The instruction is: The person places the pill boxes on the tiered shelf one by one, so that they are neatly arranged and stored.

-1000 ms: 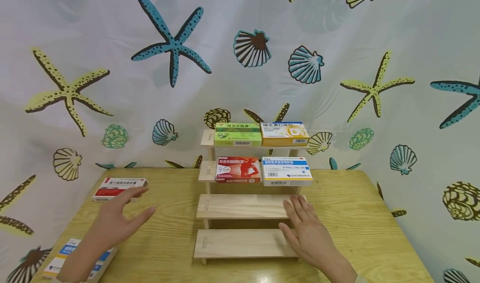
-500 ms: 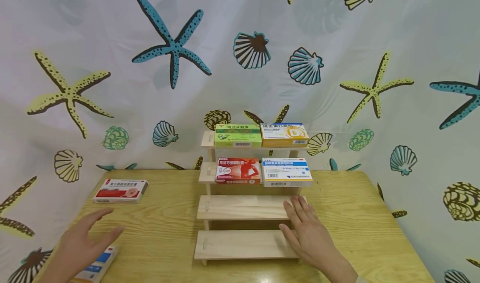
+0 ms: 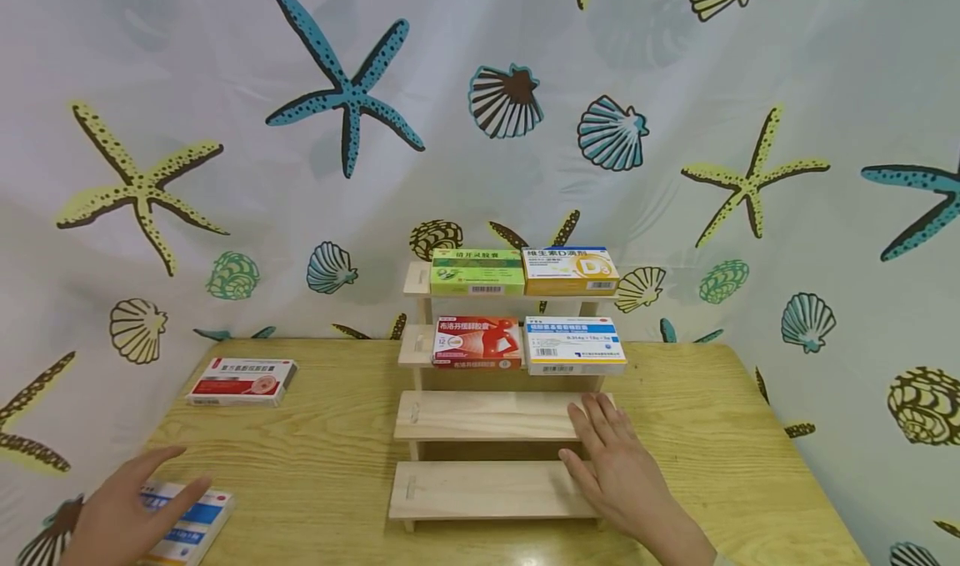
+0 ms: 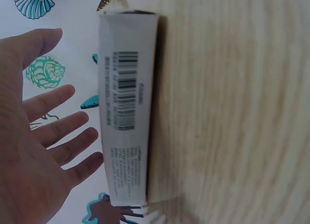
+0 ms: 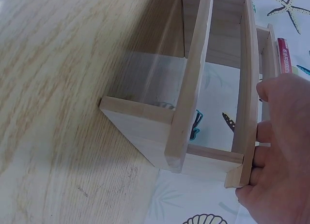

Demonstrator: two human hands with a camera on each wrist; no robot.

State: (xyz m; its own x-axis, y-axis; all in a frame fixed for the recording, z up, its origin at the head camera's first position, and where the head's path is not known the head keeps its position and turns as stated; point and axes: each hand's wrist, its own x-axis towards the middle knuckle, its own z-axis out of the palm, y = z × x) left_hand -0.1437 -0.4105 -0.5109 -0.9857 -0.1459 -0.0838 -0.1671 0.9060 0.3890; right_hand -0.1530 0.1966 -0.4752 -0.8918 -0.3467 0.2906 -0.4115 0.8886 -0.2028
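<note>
My left hand (image 3: 123, 508) hovers at the lower left over a blue-and-white medicine box (image 3: 198, 520), partly covering it. In the left wrist view, the spread fingers of the left hand (image 4: 43, 127) appear beside the box's barcode side (image 4: 127, 108), with nothing gripped. My right hand (image 3: 622, 474) rests with extended fingers on the right end of a stepped wooden rack (image 3: 487, 491). From the right wrist, the right hand (image 5: 281, 151) is seen touching the edge of one rack step (image 5: 248, 88).
A white-and-red medicine box (image 3: 242, 381) lies on the wooden table (image 3: 322, 466) at the left. The upper rack tiers bear a green box (image 3: 477, 272), an orange-and-white vitamin D box (image 3: 570, 271), a red box (image 3: 477, 341) and a blue-and-white box (image 3: 574, 345). A patterned curtain (image 3: 450, 182) hangs behind.
My left hand has moved down and left, from near the white-and-red medicine box to over the blue-and-white one. My right hand has stayed on the rack.
</note>
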